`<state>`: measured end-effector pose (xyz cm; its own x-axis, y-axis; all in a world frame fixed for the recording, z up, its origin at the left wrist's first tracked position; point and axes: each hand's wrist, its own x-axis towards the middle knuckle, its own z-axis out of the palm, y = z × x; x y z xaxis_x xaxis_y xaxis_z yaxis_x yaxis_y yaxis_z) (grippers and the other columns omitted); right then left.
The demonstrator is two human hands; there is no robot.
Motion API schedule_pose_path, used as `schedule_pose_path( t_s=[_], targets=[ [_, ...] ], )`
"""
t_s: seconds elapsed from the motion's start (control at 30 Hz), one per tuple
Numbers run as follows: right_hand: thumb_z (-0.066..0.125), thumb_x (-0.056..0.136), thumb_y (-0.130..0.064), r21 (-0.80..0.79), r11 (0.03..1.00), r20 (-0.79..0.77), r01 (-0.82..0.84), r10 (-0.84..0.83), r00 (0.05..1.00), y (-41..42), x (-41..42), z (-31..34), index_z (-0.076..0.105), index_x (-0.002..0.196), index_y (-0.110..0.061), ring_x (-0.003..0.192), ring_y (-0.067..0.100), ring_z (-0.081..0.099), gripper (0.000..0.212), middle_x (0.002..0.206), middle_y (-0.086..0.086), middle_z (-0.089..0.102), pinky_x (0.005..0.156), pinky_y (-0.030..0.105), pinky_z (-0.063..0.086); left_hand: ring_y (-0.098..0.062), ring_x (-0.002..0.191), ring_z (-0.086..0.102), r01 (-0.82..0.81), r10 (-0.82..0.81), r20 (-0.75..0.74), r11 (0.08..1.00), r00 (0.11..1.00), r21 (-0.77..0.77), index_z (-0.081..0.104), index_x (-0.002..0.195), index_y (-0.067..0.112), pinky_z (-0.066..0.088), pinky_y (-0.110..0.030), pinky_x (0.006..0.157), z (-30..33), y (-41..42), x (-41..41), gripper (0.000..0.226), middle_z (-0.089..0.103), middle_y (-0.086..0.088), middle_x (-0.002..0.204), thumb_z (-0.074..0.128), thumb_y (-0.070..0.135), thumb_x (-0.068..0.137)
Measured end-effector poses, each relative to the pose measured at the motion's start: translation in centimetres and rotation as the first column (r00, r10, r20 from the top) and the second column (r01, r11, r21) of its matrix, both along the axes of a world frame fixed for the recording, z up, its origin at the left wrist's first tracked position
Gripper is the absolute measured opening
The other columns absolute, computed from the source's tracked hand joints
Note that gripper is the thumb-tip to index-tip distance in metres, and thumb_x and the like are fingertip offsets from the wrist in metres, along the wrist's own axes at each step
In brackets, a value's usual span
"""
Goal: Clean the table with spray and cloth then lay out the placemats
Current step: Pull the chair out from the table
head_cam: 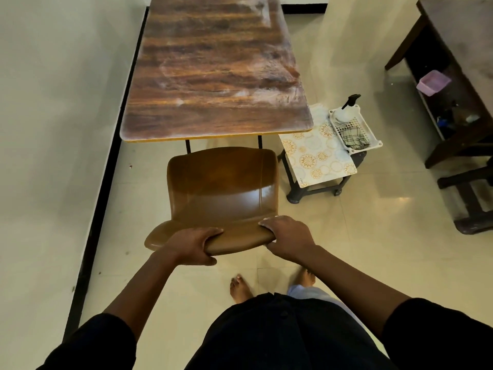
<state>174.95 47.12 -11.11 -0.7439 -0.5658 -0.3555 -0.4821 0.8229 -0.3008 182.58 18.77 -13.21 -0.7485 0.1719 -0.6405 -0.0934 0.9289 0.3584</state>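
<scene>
The light is warm, yellowish and fairly dim; its source lies outside the view; soft sheen lies on the far end of the counter (217,65) and on the brown chair (221,188) seat; pale reflections spread over the floor tiles (373,214) at right; shadows are soft, deepest under the dark bench (453,76) at far right; wide-angle bending curves the black skirting (106,169) at left and the frame edges; the centre is sharp; the near dark clothing lacks detail.

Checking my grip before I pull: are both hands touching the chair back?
Touching. Head view: left hand and right hand grip the chair back.
</scene>
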Motion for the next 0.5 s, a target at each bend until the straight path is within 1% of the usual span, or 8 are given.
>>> schedule_pose_path(
  t_s=[0.03,0.1,0.17,0.2,0.3,0.4,0.47,0.5],
  targets=[
    [0.066,0.089,-0.038,-0.01,0.998,0.015,0.061,-0.06,0.998,1.0,-0.2,-0.1,0.054,0.143,-0.034,0.129,0.019,0.055,0.056,0.142,-0.008,0.059,0.099,0.037,0.049,-0.021,0.137,0.058,-0.074,0.066,0.085,0.993,0.994,0.091,0.04,0.169,0.037,0.05,-0.032,0.107,0.5,0.1,-0.5,0.091,0.053,0.002,0.164,0.084,0.049,0.09],
    [0.064,0.092,-0.042,-0.023,0.982,0.042,0.186,-0.185,0.982,3.3,-1.0,-0.2,0.053,0.143,-0.037,0.128,0.018,0.056,0.053,0.142,-0.008,0.059,0.098,0.036,0.05,-0.018,0.14,0.056,-0.263,0.199,0.224,0.912,0.954,0.314,0.046,0.166,0.031,0.048,-0.034,0.115,2.0,1.1,-1.7,0.094,0.054,0.0,0.162,0.082,0.057,0.083],
    [0.061,0.095,-0.045,-0.042,0.952,0.082,0.302,-0.298,0.951,5.8,-1.9,-0.4,0.056,0.14,-0.036,0.124,0.019,0.059,0.047,0.138,-0.007,0.063,0.095,0.034,0.049,-0.016,0.146,0.055,-0.381,0.292,0.255,0.801,0.922,0.462,0.051,0.162,0.029,0.046,-0.042,0.123,3.2,3.1,-3.0,0.09,0.058,0.003,0.16,0.077,0.059,0.081],
    [0.061,0.096,-0.045,-0.066,0.933,0.106,0.355,-0.347,0.932,7.1,-2.4,-0.2,0.058,0.138,-0.034,0.12,0.019,0.062,0.044,0.134,-0.007,0.065,0.092,0.033,0.049,-0.013,0.145,0.058,-0.407,0.331,0.237,0.76,0.913,0.507,0.055,0.158,0.032,0.046,-0.044,0.124,3.7,4.4,-3.7,0.082,0.062,0.005,0.157,0.076,0.058,0.083],
    [0.065,0.094,-0.044,-0.166,0.852,0.181,0.497,-0.469,0.865,11.9,-4.3,0.4,0.066,0.127,-0.034,0.101,0.015,0.069,0.034,0.118,-0.008,0.072,0.085,0.031,0.053,-0.003,0.135,0.065,-0.408,0.406,0.148,0.688,0.902,0.6,0.063,0.145,0.041,0.053,-0.037,0.115,4.5,10.1,-6.2,0.058,0.07,0.012,0.146,0.072,0.058,0.091],
    [0.069,0.093,-0.038,-0.277,0.787,0.272,0.551,-0.486,0.831,14.8,-5.7,1.9,0.07,0.121,-0.032,0.088,0.009,0.071,0.029,0.105,-0.01,0.074,0.082,0.029,0.053,-0.005,0.129,0.069,-0.432,0.481,0.118,0.62,0.869,0.655,0.068,0.141,0.033,0.055,-0.034,0.111,4.9,15.2,-7.9,0.035,0.074,0.008,0.139,0.063,0.036,0.106],
    [0.069,0.093,-0.034,-0.34,0.749,0.306,0.569,-0.484,0.82,17.7,-7.0,2.9,0.072,0.119,-0.031,0.087,0.006,0.071,0.026,0.1,-0.012,0.073,0.083,0.027,0.052,-0.007,0.127,0.07,-0.459,0.512,0.135,0.583,0.848,0.67,0.07,0.137,0.029,0.055,-0.037,0.114,5.0,19.8,-9.5,0.027,0.076,0.005,0.134,0.062,0.021,0.113],
    [0.069,0.094,-0.033,-0.359,0.732,0.317,0.58,-0.489,0.813,19.3,-7.6,3.3,0.072,0.118,-0.031,0.088,0.003,0.07,0.025,0.098,-0.013,0.073,0.083,0.025,0.052,-0.006,0.125,0.071,-0.448,0.506,0.125,0.59,0.854,0.672,0.07,0.133,0.032,0.056,-0.037,0.113,5.1,22.1,-10.5,0.026,0.077,0.006,0.131,0.061,0.019,0.113]
  ],
)
